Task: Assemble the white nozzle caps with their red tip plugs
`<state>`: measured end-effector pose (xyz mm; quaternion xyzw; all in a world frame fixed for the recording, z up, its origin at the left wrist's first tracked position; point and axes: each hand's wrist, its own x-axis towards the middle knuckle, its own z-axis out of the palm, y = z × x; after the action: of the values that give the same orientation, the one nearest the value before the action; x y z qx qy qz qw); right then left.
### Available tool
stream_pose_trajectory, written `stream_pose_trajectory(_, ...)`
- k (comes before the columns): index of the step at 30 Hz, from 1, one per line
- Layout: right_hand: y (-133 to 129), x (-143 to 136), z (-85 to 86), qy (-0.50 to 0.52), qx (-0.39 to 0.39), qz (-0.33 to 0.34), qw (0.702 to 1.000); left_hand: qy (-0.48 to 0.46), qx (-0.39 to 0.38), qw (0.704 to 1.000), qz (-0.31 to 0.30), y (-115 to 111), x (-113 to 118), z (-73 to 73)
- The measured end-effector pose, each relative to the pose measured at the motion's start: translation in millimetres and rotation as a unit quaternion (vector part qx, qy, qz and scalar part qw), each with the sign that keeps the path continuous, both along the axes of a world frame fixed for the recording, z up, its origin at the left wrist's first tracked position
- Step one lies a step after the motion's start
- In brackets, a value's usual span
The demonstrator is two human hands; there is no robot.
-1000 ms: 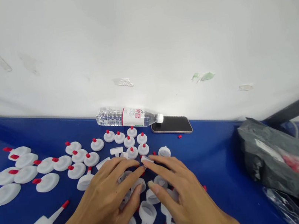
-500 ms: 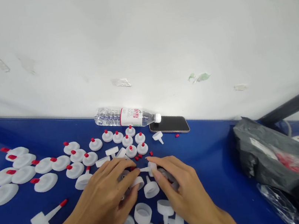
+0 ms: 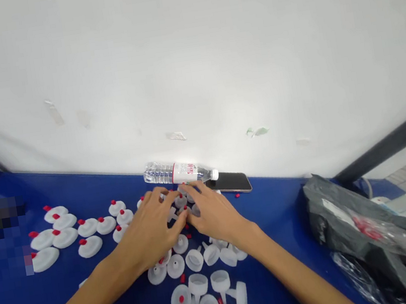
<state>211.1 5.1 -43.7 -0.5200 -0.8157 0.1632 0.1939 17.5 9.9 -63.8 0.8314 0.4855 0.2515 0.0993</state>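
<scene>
Clearly, against a second earlier, both my hands had gone farther up the blue counter [image 3: 285, 221], from the loose pile to the rows by the bottle [image 3: 179, 172] and phone [image 3: 232, 182]. The black bag [image 3: 354, 221] lay well apart at right. My left hand [image 3: 153, 230] and right hand [image 3: 212, 214] met fingertip to fingertip over the capped nozzles [image 3: 180, 201]; I couldn't tell either grip's closure. Uncapped nozzles [image 3: 194, 260] lay nearer me, so the work had shifted to the row.
</scene>
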Motion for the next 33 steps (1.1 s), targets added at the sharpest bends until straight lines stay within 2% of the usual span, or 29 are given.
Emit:
stream_pose_trajectory(4, 10.3, -9.6, -6.5, -0.008, 0.014, 0.038, 0.999, -0.031, -0.031, 0.998, -0.036, 7.3, 0.7, -9.0)
stream_pose_trajectory(8, 8.9, -2.8, -10.2, 0.020, 0.033, 0.045, 0.998, -0.054, -0.013, 0.997, -0.060, 6.6, 2.5, -5.5)
stream_pose_trajectory(14, 11.8, 17.1, 7.1, 0.056, 0.028, 0.070, 0.996, -0.029, 0.011, 0.999, -0.037, 5.2, 3.3, -7.0)
stream_pose_trajectory(18, 12.7, 26.0, 13.8, 0.041, 0.055, 0.006, 0.998, 0.005, 0.024, 1.000, 0.013, 5.2, 5.2, 3.3)
stream_pose_trajectory(22, 15.4, 28.5, 4.3, -0.001, 0.071, -0.061, 0.996, 0.044, 0.026, 0.998, 0.046, 15.3, 13.9, 16.9)
stream_pose_trajectory(27, 22.8, 31.4, -5.2, -0.013, 0.053, -0.061, 0.997, 0.081, -0.022, 0.996, 0.034, 35.9, 20.9, 12.7)
stream_pose_trajectory(30, 26.7, 34.7, -3.1, -0.011, 0.039, -0.047, 0.998, 0.089, -0.058, 0.994, 0.029, 44.8, 18.8, 9.2)
stream_pose_trajectory(33, 27.8, 37.8, 2.2, -0.023, 0.031, -0.029, 0.999, 0.090, -0.084, 0.992, 0.024, 48.4, 15.7, 13.0)
